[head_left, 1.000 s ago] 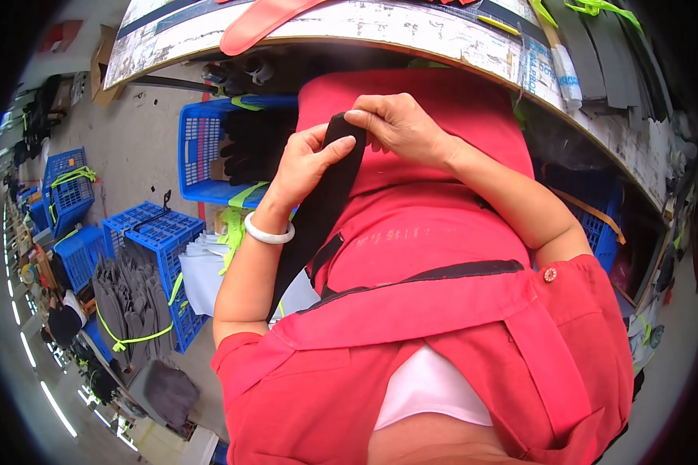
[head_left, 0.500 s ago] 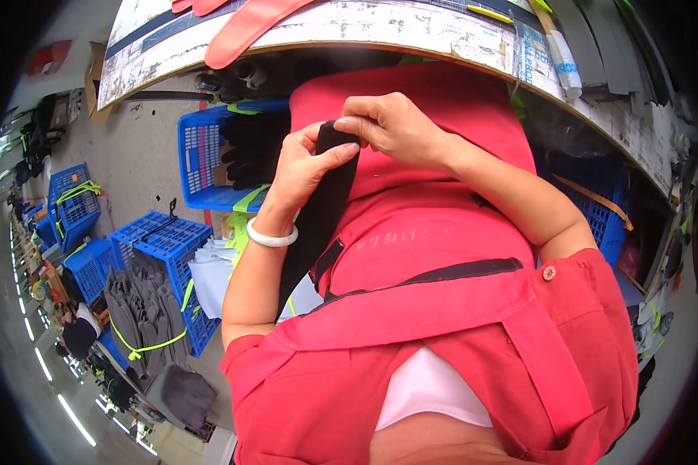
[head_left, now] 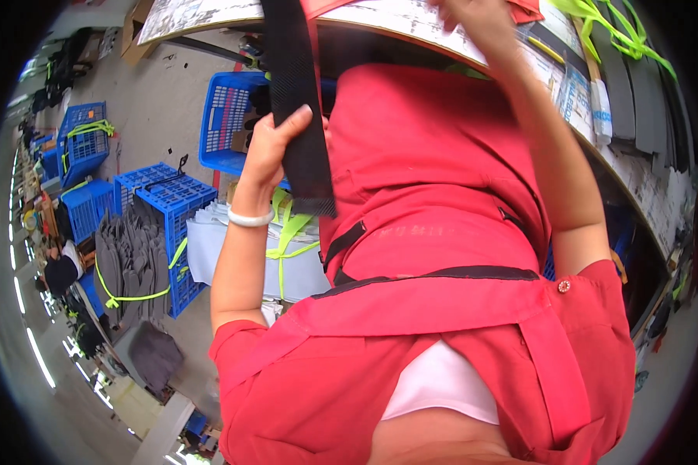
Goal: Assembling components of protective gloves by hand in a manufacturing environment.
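Note:
A wide black fabric strip [head_left: 293, 85] with a ribbed weave hangs upright in front of my red apron [head_left: 419, 116]. My left hand [head_left: 271, 151] is closed around its lower part, thumb pressed on its face. The strip's upper end runs past the top of the picture, and a coral-red piece [head_left: 322, 8] shows beside it at the table edge. Over the table my right hand [head_left: 477, 23] is blurred and partly cut off by the upper edge, so its fingers are unclear. Just right of it lies a red cloth piece [head_left: 526, 11].
The worktable [head_left: 419, 27] bears a yellow pen [head_left: 547, 49], bright yellow-green cords [head_left: 624, 35] and stacked grey strips [head_left: 636, 101]. Under its left side stands a blue crate [head_left: 221, 116]. Further left are another blue crate [head_left: 182, 201], bundled grey pieces [head_left: 132, 256] and tied white bundles [head_left: 233, 248].
My hands were together at the strip's end; now they are apart. The right hand has moved up over the table. The left has shifted its hold, and the strip now extends upward.

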`<state>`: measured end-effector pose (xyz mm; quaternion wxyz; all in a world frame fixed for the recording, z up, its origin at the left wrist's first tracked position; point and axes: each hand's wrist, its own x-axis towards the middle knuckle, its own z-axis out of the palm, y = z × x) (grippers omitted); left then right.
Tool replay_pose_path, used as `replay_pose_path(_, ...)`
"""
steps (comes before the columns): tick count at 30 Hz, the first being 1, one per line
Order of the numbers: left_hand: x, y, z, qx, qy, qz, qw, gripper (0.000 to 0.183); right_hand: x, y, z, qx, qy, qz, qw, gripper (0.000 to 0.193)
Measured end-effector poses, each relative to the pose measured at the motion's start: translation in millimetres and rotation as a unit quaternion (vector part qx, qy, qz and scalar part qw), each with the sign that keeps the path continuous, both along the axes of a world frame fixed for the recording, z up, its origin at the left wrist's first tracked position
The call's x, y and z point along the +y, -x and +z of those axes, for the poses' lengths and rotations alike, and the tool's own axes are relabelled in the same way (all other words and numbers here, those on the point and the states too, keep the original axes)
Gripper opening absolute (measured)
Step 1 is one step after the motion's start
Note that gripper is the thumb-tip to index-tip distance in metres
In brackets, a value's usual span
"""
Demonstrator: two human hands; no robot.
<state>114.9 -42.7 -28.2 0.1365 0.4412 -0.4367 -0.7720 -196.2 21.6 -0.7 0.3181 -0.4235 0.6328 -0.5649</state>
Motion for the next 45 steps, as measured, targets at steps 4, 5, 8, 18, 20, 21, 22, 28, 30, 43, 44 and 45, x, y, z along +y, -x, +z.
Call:
replay_pose_path(4,-8,17,-22,0.105,0.036,0.167,0.98,0.03,40,-112,-41,-0.032,-0.192,0.307,0.932,0.041)
replay_pose_path(5,-7,19,-29,0.137,0.043,0.21,0.967,0.028,43,-123,-35,-0.096,-0.265,0.36,0.889,0.043)
replay_pose_path(8,2,17,-46,0.169,0.058,0.183,0.967,0.02,45,-125,-61,-0.196,-0.251,0.286,0.904,0.039)
replay_pose_path(18,26,9,-71,0.235,-0.058,0.201,0.949,0.022,39,-127,-54,0.087,-0.193,0.249,0.945,0.028)
replay_pose_path(20,11,6,-74,0.302,-0.142,0.234,0.913,0.025,40,-132,-36,-0.084,-0.12,0.103,0.984,0.03)
replay_pose_path(21,9,7,-72,0.306,-0.141,0.234,0.912,0.025,42,-126,-37,-0.102,-0.061,0.103,0.988,0.027)
replay_pose_path(22,6,8,-70,0.318,-0.16,0.242,0.903,0.027,46,-123,-35,-0.085,-0.052,0.09,0.991,0.018)
replay_pose_path(28,10,15,-75,0.359,-0.194,0.221,0.886,0.031,47,-138,-47,0.021,-0.003,0.111,0.994,0.015)
replay_pose_path(30,12,16,-76,0.381,-0.194,0.198,0.882,0.031,46,-136,-50,0.075,-0.06,0.104,0.99,0.021)
replay_pose_path(43,19,24,-79,0.386,-0.186,0.207,0.88,0.036,47,-136,-65,-0.088,-0.08,0.121,0.986,0.03)
replay_pose_path(44,21,26,-80,0.376,-0.187,0.218,0.881,0.036,48,-137,-68,-0.111,-0.076,0.1,0.986,0.029)
replay_pose_path(45,22,28,-81,0.375,-0.187,0.217,0.882,0.036,47,-138,-67,-0.134,-0.072,0.08,0.985,0.027)
